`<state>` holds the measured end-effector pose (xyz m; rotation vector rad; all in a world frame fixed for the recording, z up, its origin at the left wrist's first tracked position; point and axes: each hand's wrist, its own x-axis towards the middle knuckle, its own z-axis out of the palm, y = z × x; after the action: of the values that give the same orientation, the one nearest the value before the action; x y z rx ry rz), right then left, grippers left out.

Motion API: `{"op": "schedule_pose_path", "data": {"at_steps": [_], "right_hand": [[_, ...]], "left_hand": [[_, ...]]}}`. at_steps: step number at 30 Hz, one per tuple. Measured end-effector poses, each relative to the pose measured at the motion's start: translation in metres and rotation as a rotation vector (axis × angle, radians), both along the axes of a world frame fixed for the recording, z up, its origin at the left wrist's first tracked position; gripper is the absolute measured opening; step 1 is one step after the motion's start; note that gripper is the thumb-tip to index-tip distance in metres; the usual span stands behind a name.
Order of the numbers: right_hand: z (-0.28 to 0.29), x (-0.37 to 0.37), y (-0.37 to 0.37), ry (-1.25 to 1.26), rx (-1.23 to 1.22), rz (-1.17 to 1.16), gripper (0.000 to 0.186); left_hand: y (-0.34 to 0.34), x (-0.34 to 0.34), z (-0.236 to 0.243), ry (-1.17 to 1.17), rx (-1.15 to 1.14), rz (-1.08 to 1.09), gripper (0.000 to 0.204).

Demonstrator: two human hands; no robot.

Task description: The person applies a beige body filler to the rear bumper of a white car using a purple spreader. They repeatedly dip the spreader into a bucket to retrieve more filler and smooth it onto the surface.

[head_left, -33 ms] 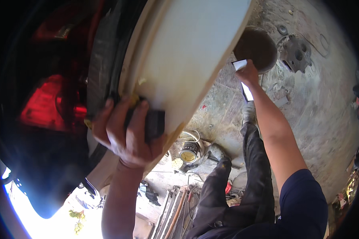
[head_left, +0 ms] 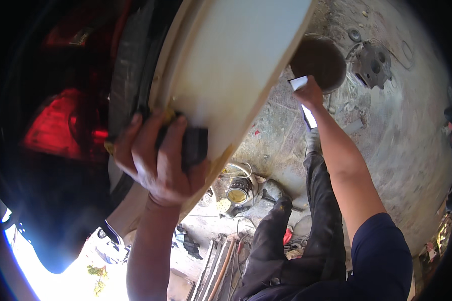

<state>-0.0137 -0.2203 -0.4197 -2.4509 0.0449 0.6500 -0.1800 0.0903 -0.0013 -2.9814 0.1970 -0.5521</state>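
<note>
My left hand (head_left: 160, 163) is closed round a black block (head_left: 196, 145) with yellow bits at its edges, possibly a sanding block. It presses against a whitish car body panel (head_left: 231, 55), close to the dark trim along the panel's left side. Brownish, dusty patches mark the panel around my fingers. Down at the right, my right hand (head_left: 310, 94) grips a flat white piece (head_left: 309, 116) with a dark edge, whose exact kind I cannot make out. That hand is over the floor, beside a dark round basin (head_left: 319, 62).
A red tail light (head_left: 55, 128) is left of the panel. On the dusty floor lie a grey metal machine part (head_left: 372, 65), a small ring (head_left: 354, 34), a round can-like container (head_left: 237, 193) and several long bars (head_left: 218, 268). My shoes (head_left: 274, 189) and legs are below.
My left hand and the black block have shifted slightly up along the panel. My right hand has moved a little to the left, still gripping the white piece.
</note>
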Motion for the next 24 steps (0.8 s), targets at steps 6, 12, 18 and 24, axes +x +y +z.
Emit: {"op": "schedule_pose_path", "data": {"at_steps": [6,12,18,24], "right_hand": [[-0.007,-0.150,0.026,0.202,0.026,0.191,0.073],[-0.009,-0.285,0.038,0.297,0.147,0.208,0.082],[0.006,-0.308,0.031,0.534,0.394,0.096,0.095],[0.028,-0.280,-0.033,0.758,0.828,-0.446,0.077]], "left_hand": [[0.007,0.010,-0.008,-0.094,-0.075,-0.064,0.046],[0.006,0.010,-0.004,-0.133,-0.053,-0.084,0.047],[0.000,0.008,-0.007,-0.241,0.013,-0.055,0.043],[-0.030,-0.003,0.010,-0.212,-0.078,-0.082,0.033]]}}
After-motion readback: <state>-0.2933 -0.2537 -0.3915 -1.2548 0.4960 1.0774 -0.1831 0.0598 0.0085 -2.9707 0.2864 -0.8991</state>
